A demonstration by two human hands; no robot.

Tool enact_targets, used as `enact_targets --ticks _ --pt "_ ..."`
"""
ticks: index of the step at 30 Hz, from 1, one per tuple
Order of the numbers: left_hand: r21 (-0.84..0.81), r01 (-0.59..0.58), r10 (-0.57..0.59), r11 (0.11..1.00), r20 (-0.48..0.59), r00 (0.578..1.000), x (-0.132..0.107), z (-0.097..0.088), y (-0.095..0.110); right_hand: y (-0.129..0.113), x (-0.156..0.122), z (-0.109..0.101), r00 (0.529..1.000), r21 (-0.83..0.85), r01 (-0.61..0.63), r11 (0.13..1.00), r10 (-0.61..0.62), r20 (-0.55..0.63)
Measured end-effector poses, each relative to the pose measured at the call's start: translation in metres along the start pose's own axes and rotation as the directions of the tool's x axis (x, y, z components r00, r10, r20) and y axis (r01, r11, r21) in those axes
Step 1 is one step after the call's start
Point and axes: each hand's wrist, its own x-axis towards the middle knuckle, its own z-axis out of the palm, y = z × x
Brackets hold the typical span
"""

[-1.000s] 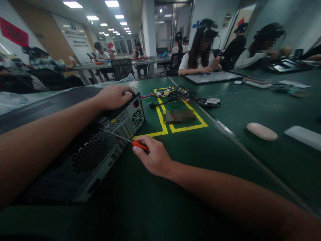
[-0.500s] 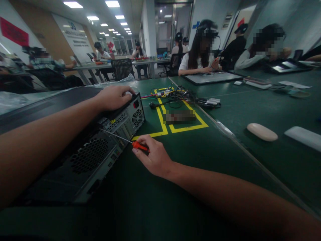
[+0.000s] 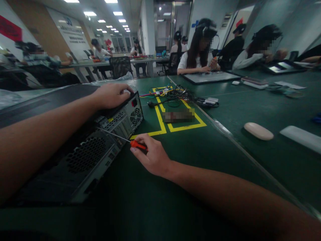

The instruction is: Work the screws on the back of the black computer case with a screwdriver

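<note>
A black desktop computer case (image 3: pixel 50 97) lies at the left, its metal back panel (image 3: pixel 126 115) with a fan grille and slots facing my side. My left hand (image 3: pixel 112 95) lies on top of the case near its rear edge, with thumb and fingers apart and some fingertips hidden. In my right hand (image 3: pixel 152 154) is a screwdriver (image 3: pixel 136 144) with an orange and black handle, the fingers closed around it. Its long thin shaft points left to the back of the case, above the honeycomb vent (image 3: pixel 86 154). What the tip touches is too dark to tell.
Beyond the case lie tangled cables (image 3: pixel 180 93), a plug (image 3: pixel 150 104) and a blurred-out box (image 3: pixel 178 115) by yellow tape (image 3: pixel 162 124) on the green table (image 3: pixel 200 150). An oval beige object (image 3: pixel 258 131) and white bar (image 3: pixel 301 137) lie right. Several people work behind.
The whole view has shifted slightly, so most things sit a little further left. Both hands keep their places on the case and the screwdriver; no clear turn of the tool shows.
</note>
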Motion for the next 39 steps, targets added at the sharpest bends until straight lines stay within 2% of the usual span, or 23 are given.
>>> enact_targets --ticks 19,35,39 --pt "-0.001 -0.012 0.012 1.0 -0.017 1.0 0.0003 0.003 -0.0045 -0.004 0.0001 -0.0018 1.0 0.002 -0.027 1.0 0.027 -0.001" --pt "0.007 0.002 -0.002 1.0 0.015 1.0 -0.002 -0.0013 0.0013 -0.0027 0.0001 -0.0018 1.0 -0.012 0.013 1.0 -0.013 0.006" --pt "-0.009 -0.018 0.018 1.0 -0.017 1.0 -0.0009 0.0024 -0.0034 -0.0034 -0.0001 -0.0021 1.0 0.014 0.008 1.0 -0.008 0.017"
